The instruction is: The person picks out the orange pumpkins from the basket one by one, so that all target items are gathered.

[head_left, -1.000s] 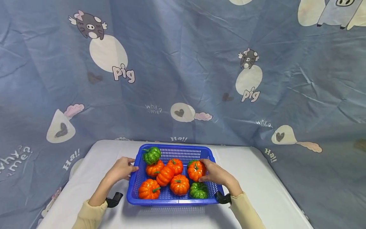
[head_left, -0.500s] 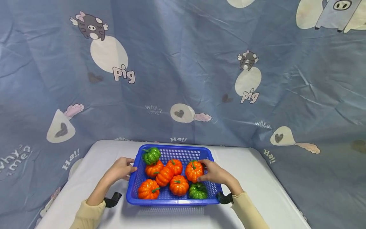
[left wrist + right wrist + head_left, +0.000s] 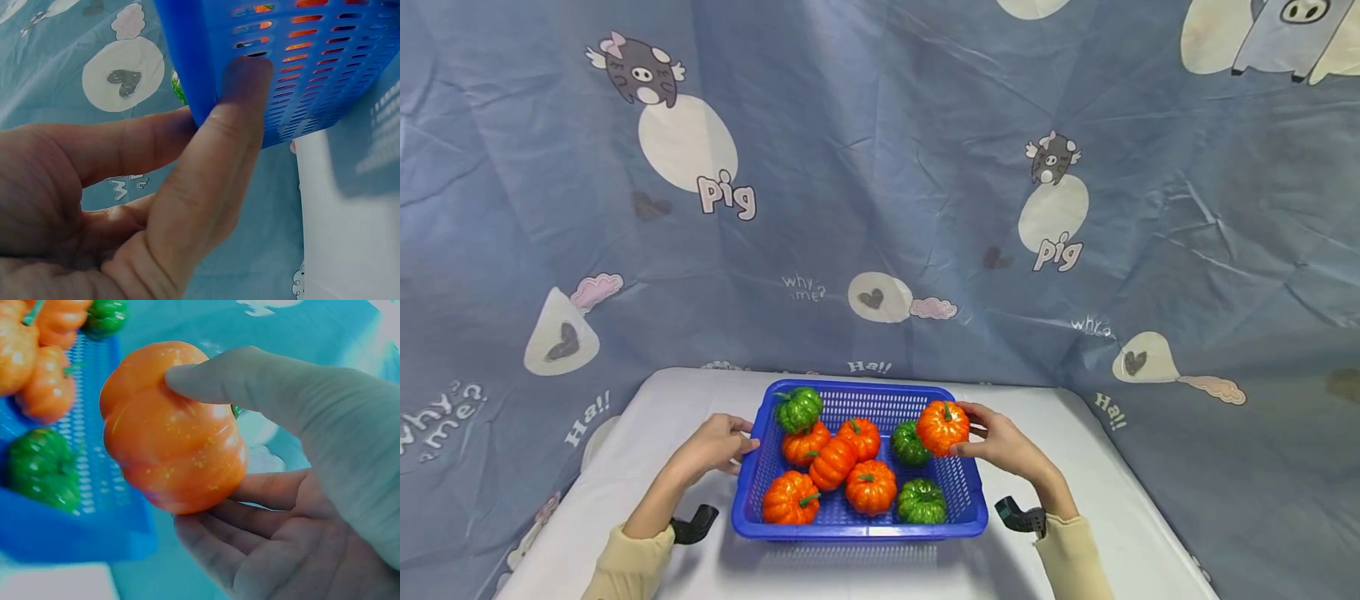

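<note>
A blue plastic basket (image 3: 752, 487) sits on the white table and holds several small orange and green pumpkins. My right hand (image 3: 1000, 446) grips one orange pumpkin (image 3: 942, 427) (image 3: 172, 431) lifted above the basket's right rim, thumb over its top and fingers beneath. A green pumpkin (image 3: 909, 444) lies in the basket just left of it. My left hand (image 3: 715, 444) holds the basket's left wall (image 3: 206, 56), thumb pressed against the outside and fingers curled at the rim.
The table (image 3: 1120, 517) is white, with bare surface left and right of the basket. A blue cartoon-pig cloth (image 3: 880, 208) hangs behind and to both sides. Black wrist camera mounts (image 3: 696, 523) sit near my sleeves.
My right hand has lifted the orange pumpkin out of the basket and moved it up and to the right, uncovering a green pumpkin beneath. The left hand stays on the basket's wall.
</note>
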{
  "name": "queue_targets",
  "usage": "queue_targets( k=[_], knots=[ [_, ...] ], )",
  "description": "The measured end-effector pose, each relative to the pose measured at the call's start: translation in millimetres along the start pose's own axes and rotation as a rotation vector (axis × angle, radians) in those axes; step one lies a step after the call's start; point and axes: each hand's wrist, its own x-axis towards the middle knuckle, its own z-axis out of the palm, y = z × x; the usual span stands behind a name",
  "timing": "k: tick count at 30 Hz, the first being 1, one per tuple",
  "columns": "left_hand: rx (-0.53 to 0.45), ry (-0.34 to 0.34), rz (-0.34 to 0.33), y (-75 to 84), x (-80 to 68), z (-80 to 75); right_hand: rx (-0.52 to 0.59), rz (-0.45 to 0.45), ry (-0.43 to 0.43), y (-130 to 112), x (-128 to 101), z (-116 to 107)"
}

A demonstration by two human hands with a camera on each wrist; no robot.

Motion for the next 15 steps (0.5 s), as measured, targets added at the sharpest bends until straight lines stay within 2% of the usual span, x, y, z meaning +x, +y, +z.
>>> queue_targets(
  k=[7,12,15],
  knots=[
    [-0.013,-0.008,-0.013,-1.4,0.5,-1.0,0.025,0.03,0.121,6,-12,-33],
    [-0.04,-0.02,-0.009,-3.3,0.9,-1.2,0.069,0.068,0.197,31,-14,-50],
    [-0.042,-0.026,-0.002,-3.4,1.2,-1.6,0.038,0.111,0.232,50,-13,-54]
  ],
)
